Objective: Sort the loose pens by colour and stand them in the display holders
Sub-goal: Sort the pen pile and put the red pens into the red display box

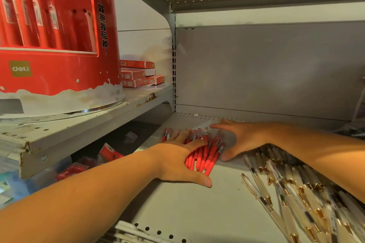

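The left hand [177,156] lies flat on the heap of red pens [209,154], fingers spread across the barrels and thumb stretched out toward the viewer. It presses rather than grips, with nothing curled round a pen. The right hand [243,138] is released too, palm turned to the heap's right side, fingers reaching behind it and thumb in front, like a wall. Whether it actually touches the pens I cannot tell. The heap sits loose on the grey shelf [197,213], and none of these pens is in a holder yet.

To the right of the heap, under the right forearm, lies a spread of cream pens with gold tips [286,193]. Up and to the left of the heap, on a higher shelf, stands a round red display stand [59,45], with small red boxes [138,74] stacked behind it.

Several things could go wrong from here:
- Round barrels squeezed between two flat hands tend to roll, so some may squirt out front or back as the hands close.
- The heap looks near the shelf's left edge, and a push from the right could tip pens into the gap below.
- The right forearm could drag cream pens into the red ones and mix the colours again.
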The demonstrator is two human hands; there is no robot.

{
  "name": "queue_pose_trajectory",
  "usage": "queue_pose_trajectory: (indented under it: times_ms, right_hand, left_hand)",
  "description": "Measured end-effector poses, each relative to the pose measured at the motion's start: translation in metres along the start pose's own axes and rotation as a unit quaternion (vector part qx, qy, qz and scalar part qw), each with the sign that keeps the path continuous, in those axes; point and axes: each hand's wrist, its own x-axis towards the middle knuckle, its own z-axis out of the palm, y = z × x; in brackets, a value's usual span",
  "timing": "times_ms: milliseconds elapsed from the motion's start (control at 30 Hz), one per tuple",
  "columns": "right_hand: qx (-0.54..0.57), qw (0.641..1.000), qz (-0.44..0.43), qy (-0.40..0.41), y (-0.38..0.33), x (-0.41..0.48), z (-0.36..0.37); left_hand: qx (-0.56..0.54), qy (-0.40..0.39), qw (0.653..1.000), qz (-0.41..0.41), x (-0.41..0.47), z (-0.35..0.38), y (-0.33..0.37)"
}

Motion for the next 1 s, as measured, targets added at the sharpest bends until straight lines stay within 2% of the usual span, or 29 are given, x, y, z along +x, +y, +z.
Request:
queue_pose_trajectory:
  times_ms: [133,300,367,667,767,1000]
  right_hand:
    - [0.058,0.998,-0.001,-0.029,0.002,0.012,0.003]
    - [0.09,0.993,-0.067,0.038,-0.006,0.009,0.016]
    - [0.087,0.993,-0.072,0.041,-0.006,0.007,0.021]
    - [0.083,0.995,-0.037,0.036,0.002,0.013,0.005]
    - [0.104,0.993,-0.004,0.058,-0.004,0.023,0.007]
    - [0.216,0.976,-0.014,0.04,-0.025,0.029,0.019]
  left_hand:
    - [-0.009,0.009,1.0,-0.006,0.0,0.0,0.001]
    - [0.021,0.042,0.999,0.014,0.0,-0.004,0.004]
    - [0.021,0.048,0.998,0.022,0.0,-0.005,0.005]
    - [-0.018,0.005,0.999,0.032,-0.003,-0.007,0.001]
    - [-0.006,0.012,0.999,0.029,-0.002,-0.004,0.005]
    - [0.011,0.05,0.998,0.027,-0.001,-0.001,0.01]
